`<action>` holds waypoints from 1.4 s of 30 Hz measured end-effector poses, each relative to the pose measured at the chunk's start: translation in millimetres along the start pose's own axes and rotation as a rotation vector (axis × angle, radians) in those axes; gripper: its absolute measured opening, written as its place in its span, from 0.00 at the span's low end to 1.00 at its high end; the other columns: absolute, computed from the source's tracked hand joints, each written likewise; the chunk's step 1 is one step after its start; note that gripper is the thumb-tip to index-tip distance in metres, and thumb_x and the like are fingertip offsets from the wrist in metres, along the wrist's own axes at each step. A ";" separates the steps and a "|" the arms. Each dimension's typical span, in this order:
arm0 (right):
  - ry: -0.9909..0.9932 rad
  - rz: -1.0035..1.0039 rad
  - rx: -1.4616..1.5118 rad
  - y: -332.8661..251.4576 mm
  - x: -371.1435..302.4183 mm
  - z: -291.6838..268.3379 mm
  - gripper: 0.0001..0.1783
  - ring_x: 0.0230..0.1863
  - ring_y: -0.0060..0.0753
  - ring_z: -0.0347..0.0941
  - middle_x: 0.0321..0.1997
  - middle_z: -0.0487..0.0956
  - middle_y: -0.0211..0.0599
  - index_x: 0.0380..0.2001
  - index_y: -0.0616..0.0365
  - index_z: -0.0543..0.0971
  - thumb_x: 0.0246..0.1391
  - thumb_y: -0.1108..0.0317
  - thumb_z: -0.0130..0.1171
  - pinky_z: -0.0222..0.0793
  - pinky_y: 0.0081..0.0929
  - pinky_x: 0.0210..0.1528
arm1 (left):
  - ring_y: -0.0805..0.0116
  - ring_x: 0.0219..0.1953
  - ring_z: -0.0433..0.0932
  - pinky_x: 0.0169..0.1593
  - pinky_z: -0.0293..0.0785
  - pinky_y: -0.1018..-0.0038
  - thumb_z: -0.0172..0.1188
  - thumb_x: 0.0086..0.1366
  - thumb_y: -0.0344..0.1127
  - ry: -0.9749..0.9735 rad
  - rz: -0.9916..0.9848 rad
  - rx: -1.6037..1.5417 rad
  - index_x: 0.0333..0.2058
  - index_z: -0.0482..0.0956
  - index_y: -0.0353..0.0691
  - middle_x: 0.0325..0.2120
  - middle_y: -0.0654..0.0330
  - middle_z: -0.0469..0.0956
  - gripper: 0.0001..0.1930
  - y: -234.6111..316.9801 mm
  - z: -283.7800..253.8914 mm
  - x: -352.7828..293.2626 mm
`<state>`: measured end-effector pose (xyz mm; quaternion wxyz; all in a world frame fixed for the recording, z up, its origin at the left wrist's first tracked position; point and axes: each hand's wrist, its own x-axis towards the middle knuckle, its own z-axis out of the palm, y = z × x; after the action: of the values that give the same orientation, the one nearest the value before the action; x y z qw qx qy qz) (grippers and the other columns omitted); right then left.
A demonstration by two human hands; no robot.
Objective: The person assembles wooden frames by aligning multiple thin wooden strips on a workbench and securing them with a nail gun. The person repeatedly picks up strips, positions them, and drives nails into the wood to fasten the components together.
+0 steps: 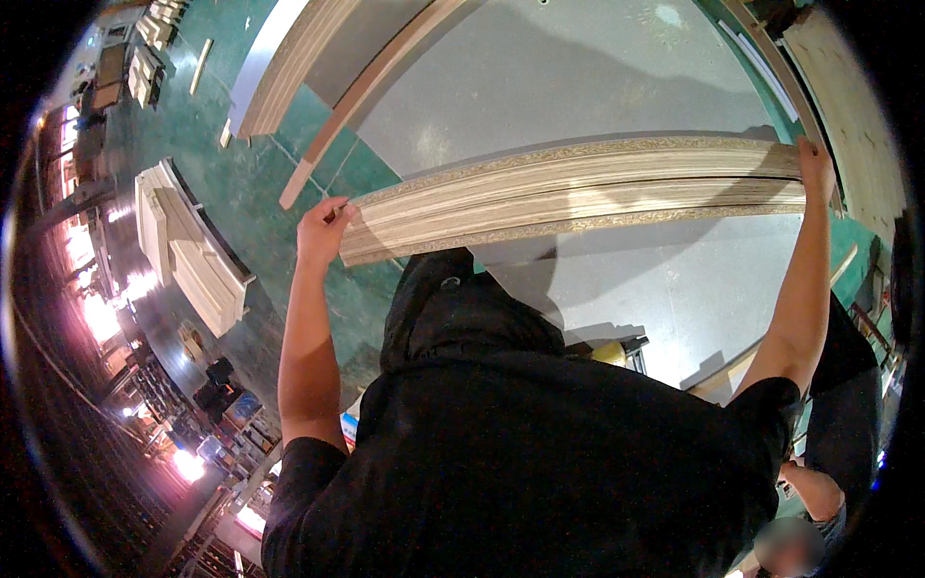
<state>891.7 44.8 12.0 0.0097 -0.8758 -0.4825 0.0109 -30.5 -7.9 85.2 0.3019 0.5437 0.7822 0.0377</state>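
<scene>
A long bundle of pale wooden strips (578,188), with rough speckled edges along its two long sides, lies crosswise in front of me over a grey board (636,279). Its left end reaches past the board's edge, above the green floor. My left hand (324,229) is closed at the bundle's left end, thumb and fingers pinched at the upper corner. At the opposite end, my right hand (816,171) grips the bundle with bent fingers, partly hidden. Whether the bundle rests on the board or is lifted slightly, I cannot tell.
Beyond the bundle are a long brown strip (361,96) and a stack of boards (294,67). Light mouldings (193,246) lie on the green floor (279,173) at left. A pale wooden panel (853,116) stands far right. Another person's arm (817,489) shows at lower right.
</scene>
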 end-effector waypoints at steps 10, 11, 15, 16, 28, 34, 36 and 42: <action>0.032 -0.093 -0.088 63.8 7.5 40.2 0.31 0.59 0.56 0.77 0.60 0.79 0.50 0.64 0.44 0.75 0.66 0.41 0.50 0.73 0.47 0.60 | 0.66 0.42 0.82 0.51 0.77 0.69 0.70 0.64 0.45 -0.069 0.033 -0.034 0.57 0.80 0.46 0.46 0.55 0.84 0.24 4.9 1.2 -2.0; 0.037 -0.088 -0.122 61.5 4.9 41.5 0.28 0.59 0.54 0.77 0.61 0.79 0.50 0.66 0.44 0.73 0.68 0.45 0.49 0.74 0.45 0.60 | 0.65 0.44 0.82 0.52 0.77 0.68 0.70 0.64 0.45 -0.092 0.010 -0.029 0.59 0.79 0.47 0.49 0.53 0.83 0.26 13.3 0.5 -5.9; -0.038 -0.033 -0.309 2.8 -13.8 23.0 0.25 0.60 0.50 0.77 0.65 0.75 0.49 0.69 0.45 0.68 0.71 0.59 0.47 0.75 0.40 0.61 | 0.63 0.43 0.82 0.51 0.77 0.68 0.69 0.64 0.47 -0.086 0.015 -0.036 0.61 0.77 0.47 0.48 0.52 0.83 0.28 -2.3 -1.7 -14.6; -0.049 -0.096 -0.383 6.3 -14.9 21.3 0.25 0.60 0.50 0.77 0.66 0.74 0.50 0.69 0.45 0.68 0.71 0.60 0.47 0.75 0.40 0.61 | 0.63 0.43 0.82 0.50 0.77 0.68 0.69 0.64 0.47 -0.091 0.028 -0.061 0.61 0.77 0.48 0.47 0.52 0.83 0.28 -8.7 0.9 -11.5; -0.057 0.059 -0.088 0.7 -33.3 28.8 0.27 0.65 0.52 0.73 0.66 0.74 0.53 0.65 0.46 0.74 0.69 0.48 0.48 0.75 0.44 0.59 | 0.69 0.38 0.80 0.38 0.79 0.70 0.68 0.64 0.45 -0.103 -0.211 -0.212 0.64 0.74 0.53 0.38 0.58 0.82 0.29 -7.5 -9.4 -27.5; -0.176 -0.329 -0.559 8.1 -35.5 25.6 0.30 0.66 0.49 0.72 0.66 0.75 0.48 0.66 0.48 0.72 0.68 0.47 0.51 0.70 0.42 0.64 | 0.72 0.35 0.80 0.32 0.80 0.72 0.69 0.64 0.43 -0.161 -0.260 -0.198 0.65 0.71 0.53 0.36 0.59 0.81 0.31 6.2 -21.1 -35.5; -0.139 -0.378 -0.660 13.1 -30.0 35.3 0.28 0.66 0.47 0.72 0.67 0.75 0.45 0.68 0.45 0.71 0.66 0.55 0.52 0.71 0.38 0.64 | 0.72 0.34 0.80 0.32 0.80 0.72 0.70 0.64 0.43 -0.173 -0.257 -0.160 0.66 0.71 0.53 0.35 0.59 0.82 0.32 6.4 -26.9 -36.5; -0.143 -0.228 -0.454 46.8 -25.6 50.2 0.34 0.71 0.42 0.67 0.76 0.62 0.39 0.72 0.41 0.64 0.63 0.69 0.52 0.71 0.33 0.66 | 0.70 0.31 0.81 0.35 0.79 0.69 0.72 0.62 0.43 -0.168 -0.135 -0.093 0.66 0.71 0.53 0.31 0.56 0.84 0.34 -17.4 -17.1 -25.1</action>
<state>916.1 -1.6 -39.2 -0.2201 -0.7925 -0.5676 -0.0371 -48.1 -32.2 103.2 0.3932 0.4761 0.7865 0.0080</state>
